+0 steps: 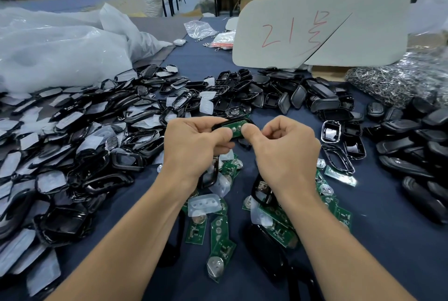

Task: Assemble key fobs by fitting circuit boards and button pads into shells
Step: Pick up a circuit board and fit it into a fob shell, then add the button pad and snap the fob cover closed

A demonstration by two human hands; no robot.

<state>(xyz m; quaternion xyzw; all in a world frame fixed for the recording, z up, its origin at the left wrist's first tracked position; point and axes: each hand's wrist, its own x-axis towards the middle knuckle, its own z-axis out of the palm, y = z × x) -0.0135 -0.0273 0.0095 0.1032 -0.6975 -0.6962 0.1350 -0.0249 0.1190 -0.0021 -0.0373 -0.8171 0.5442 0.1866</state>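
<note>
1. The left hand [194, 148] has its fingers [219, 134] curled around a black shell [219, 124], held up above the table [388, 252], right over the loose parts.
2. The right hand [286, 150] is pinching as well, thumb on the green circuit board [233, 128] that sits in that shell. Its other fingers are tucked in with nothing in them.
3. My take: hold the shell steady with the left and press along the board's edges, not on the 3 round metal contacts.
4. Make sure the board lies flat inside the rim all round before grabbing a clear button pad [204, 203] from the heap below.
5. If 1 corner rides up, I'd lift and reseat it rather than force it.
</note>
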